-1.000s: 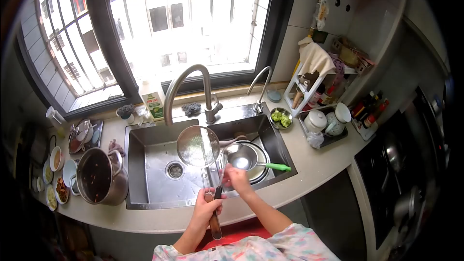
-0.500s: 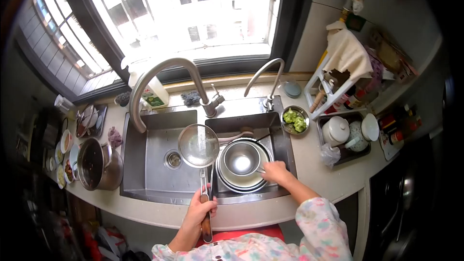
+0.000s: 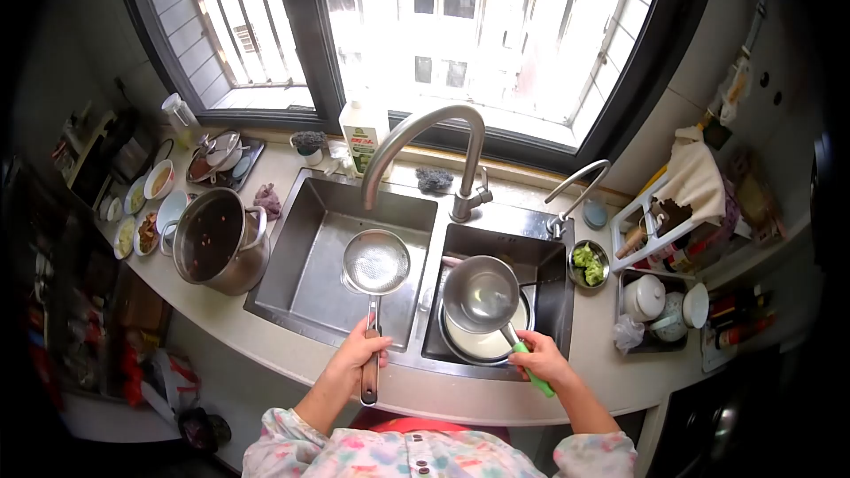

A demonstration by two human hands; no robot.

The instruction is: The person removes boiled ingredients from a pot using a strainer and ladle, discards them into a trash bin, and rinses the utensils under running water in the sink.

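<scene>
My left hand (image 3: 359,350) is closed round the brown handle of a round mesh strainer (image 3: 376,263), whose bowl hangs over the left sink basin (image 3: 301,252). In my right hand (image 3: 540,359) is the green handle of a small metal saucepan (image 3: 481,294). The pan is held above the right basin (image 3: 553,274), over a stack of pale bowls or pots (image 3: 484,343) that it partly covers. A pinkish handle shows behind the pan's left rim.
A large faucet (image 3: 469,159) arches over the sink, with a thinner tap (image 3: 575,181) to its right. A big pot (image 3: 217,243) of dark liquid stands left, near several small dishes. A bowl of green vegetables (image 3: 587,264) and a tray of crockery (image 3: 655,319) stand right.
My right hand has lifted the saucepan off the stacked bowls, and its green handle now shows. The strainer stays in my left hand, now over the left basin. The view has turned left.
</scene>
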